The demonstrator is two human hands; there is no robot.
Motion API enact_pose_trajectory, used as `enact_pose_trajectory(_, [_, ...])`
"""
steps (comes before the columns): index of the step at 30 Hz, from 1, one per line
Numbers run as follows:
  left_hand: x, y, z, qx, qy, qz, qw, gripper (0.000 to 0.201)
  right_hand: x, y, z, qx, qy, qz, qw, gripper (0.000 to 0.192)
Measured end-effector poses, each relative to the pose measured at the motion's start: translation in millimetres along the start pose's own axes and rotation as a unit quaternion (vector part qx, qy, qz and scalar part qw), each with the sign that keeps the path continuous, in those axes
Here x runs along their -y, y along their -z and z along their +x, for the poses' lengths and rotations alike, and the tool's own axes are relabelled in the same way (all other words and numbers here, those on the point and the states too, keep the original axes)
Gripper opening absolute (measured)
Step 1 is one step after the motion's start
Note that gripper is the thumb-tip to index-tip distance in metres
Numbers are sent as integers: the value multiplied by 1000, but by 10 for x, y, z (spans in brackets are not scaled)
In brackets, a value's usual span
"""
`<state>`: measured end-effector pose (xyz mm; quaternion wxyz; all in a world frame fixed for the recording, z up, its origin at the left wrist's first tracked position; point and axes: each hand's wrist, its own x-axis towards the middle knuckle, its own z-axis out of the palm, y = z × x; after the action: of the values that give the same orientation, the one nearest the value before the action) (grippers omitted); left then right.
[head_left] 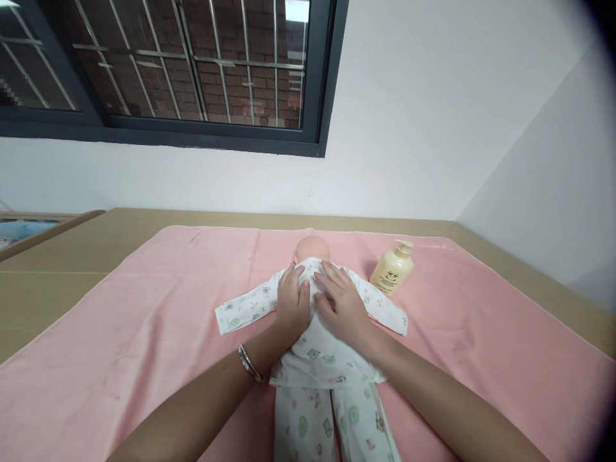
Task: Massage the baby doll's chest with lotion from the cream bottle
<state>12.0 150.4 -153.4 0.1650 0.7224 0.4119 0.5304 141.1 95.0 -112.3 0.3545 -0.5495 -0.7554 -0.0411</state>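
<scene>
Lengthwise, a clothed doll (321, 346) lies on the pink sheet (178, 321), head toward the wall (389, 128).
Its long axis runs nearly straight away from the viewer, legs nearest, sleeves slanting out; the left hand (292, 301) rests on its upper torso, fingers close together, and the right hand (343, 307) just beside, fingers slightly spread, the pump bottle (392, 269) near one sleeve.
</scene>
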Motion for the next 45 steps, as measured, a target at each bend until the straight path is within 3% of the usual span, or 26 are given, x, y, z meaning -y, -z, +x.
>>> enact_pose_trajectory(4, [10,-6,-9,-2,-5,-2,1000,35,7,32,-5,-35,12,-6,999,42])
enact_pose_trajectory(8, [7,-12,0,-5,1,4,1000,35,-55,-96,-25,41,1,-18,999,44])
enact_pose_trajectory(11, [-1,-14,9,-3,4,7,1000,34,-84,-146,-31,60,-11,-19,998,44])
enact_pose_trajectory(31, [23,-18,38,-2,-26,14,1000,25,-83,-133,-32,47,-6,-11,999,43])
enact_pose_trajectory(38, [59,-1,62,-5,-26,6,1000,29,-190,-141,9,45,-35,48,997,43])
enact_pose_trajectory(42, [-74,22,24,46,-20,33,998,32,-347,49,131,15,-52,51,997,50])
enact_pose_trajectory(45, [-413,65,-70,161,-31,31,986,45,-426,382,242,-17,-39,46,998,62])
